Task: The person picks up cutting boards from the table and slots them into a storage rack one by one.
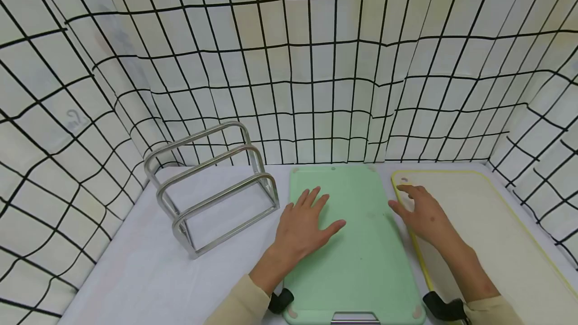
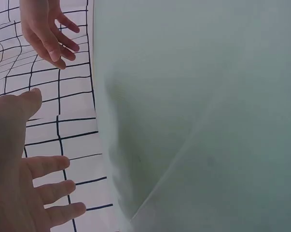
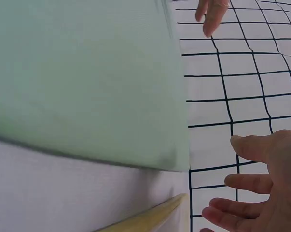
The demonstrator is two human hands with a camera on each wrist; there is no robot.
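Observation:
A light green cutting board (image 1: 356,265) lies flat on the table, lengthwise in front of me. My left hand (image 1: 301,229) hovers over its left side with fingers spread, holding nothing; the left wrist view shows the fingers (image 2: 53,191) apart and straight. To the right lies a cream cutting board (image 1: 501,245) with a yellow rim. My right hand (image 1: 426,217) is over that board's upper left part, fingers loosely bent and nothing between them. In the right wrist view its fingers (image 3: 246,183) stand beyond the green board's edge.
A silver metal rack (image 1: 217,204) with several bars stands on the white cloth (image 1: 135,265) to the left. White walls with a black grid (image 1: 316,64) enclose the back and both sides. Each wrist carries a black device (image 1: 444,307).

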